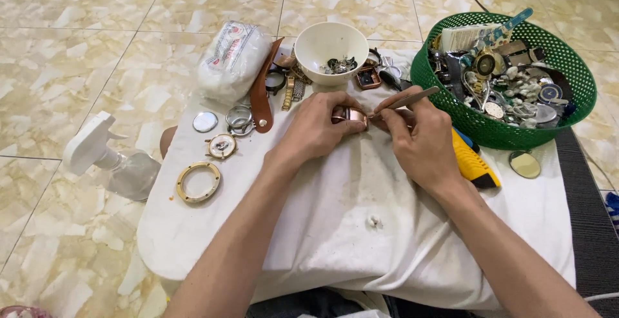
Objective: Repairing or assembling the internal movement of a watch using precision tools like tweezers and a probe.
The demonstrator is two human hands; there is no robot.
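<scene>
the left hand (316, 128) is grasping a small copper-coloured watch case (350, 116), pinning it against the white cloth (361, 228) that is covering the worktop. the right hand (422, 144) is pinching a thin metal tool (405, 102), its tip touching the case. just behind the hands a white bowl (331, 44) is sitting with small parts inside, and a green basket (580, 92) of watch pieces is standing to the right. a gold ring (198, 182) is lying well to the left.

A rose-gold watch case (349, 115) is held by the left hand (314, 128) (over the cloth-covered bench (361, 228)) while tweezers (406, 101) are applied by the right hand (422, 140).
</scene>
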